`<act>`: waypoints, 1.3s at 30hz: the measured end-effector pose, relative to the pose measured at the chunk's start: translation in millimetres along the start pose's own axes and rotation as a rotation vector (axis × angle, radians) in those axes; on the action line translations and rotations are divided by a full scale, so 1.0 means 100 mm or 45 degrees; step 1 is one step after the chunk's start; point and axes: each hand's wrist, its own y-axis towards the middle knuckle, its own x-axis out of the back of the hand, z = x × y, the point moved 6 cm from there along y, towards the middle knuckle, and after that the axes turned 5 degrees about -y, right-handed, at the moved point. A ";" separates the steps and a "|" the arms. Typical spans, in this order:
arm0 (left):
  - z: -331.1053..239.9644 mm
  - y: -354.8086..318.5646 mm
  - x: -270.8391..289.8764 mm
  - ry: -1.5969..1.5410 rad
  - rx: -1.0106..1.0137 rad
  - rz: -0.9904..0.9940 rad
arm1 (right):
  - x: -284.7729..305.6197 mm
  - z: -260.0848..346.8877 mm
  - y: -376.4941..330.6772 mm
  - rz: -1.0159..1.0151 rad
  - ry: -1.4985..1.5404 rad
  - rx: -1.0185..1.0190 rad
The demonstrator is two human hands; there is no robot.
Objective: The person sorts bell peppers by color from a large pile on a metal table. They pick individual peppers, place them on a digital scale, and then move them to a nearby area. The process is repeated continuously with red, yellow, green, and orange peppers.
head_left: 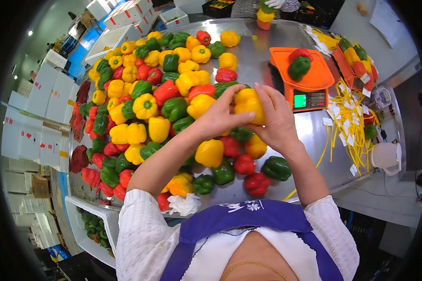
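Between my two hands, over the middle of the metal table, I hold a yellow bell pepper (248,106). My left hand (220,112) curls around its left side, thumb across the front. Against its right side my right hand (275,114) is pressed, fingers pointing up. Below them lie loose peppers, among them a yellow pepper (209,153), a red pepper (257,184) and a green pepper (276,168). To the right of my hands, an orange scale (309,77) with a lit green display carries a green pepper (299,68) and a red pepper (300,55).
A large heap of mixed peppers (145,107) covers the table's left side. Yellow tagged ties (349,117) and packed peppers (358,61) lie at the right. A white cup (384,155) stands near the right edge. Another person's gloved hand (274,3) holds stacked peppers at the far side.
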 end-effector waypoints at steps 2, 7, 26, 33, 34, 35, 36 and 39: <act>-0.09 0.01 -0.27 -0.004 0.067 0.013 | 0.07 -0.49 -0.24 0.057 0.070 -0.107; -0.20 0.12 -0.47 0.792 -0.302 -0.089 | 0.11 -1.86 -0.58 0.166 0.485 -0.530; 0.78 -0.23 0.52 1.777 -0.071 -0.970 | 0.41 -4.25 -0.92 -0.480 0.360 -0.763; 0.83 -0.26 0.57 1.845 -0.048 -1.027 | 0.81 -4.32 -1.83 -0.582 0.555 -0.992; 0.83 -0.24 0.58 1.844 -0.052 -1.024 | 0.85 -4.32 -1.90 -0.579 0.499 -0.982; 0.83 -0.22 0.58 1.844 -0.054 -1.024 | 0.85 -4.32 -1.95 -0.576 0.488 -0.976; 0.84 -0.22 0.58 1.838 -0.062 -1.020 | 0.86 -4.33 -1.99 -0.572 0.477 -0.970; 0.83 -0.19 0.58 1.819 -0.082 -1.014 | 0.83 -4.30 -1.97 -0.563 0.510 -0.976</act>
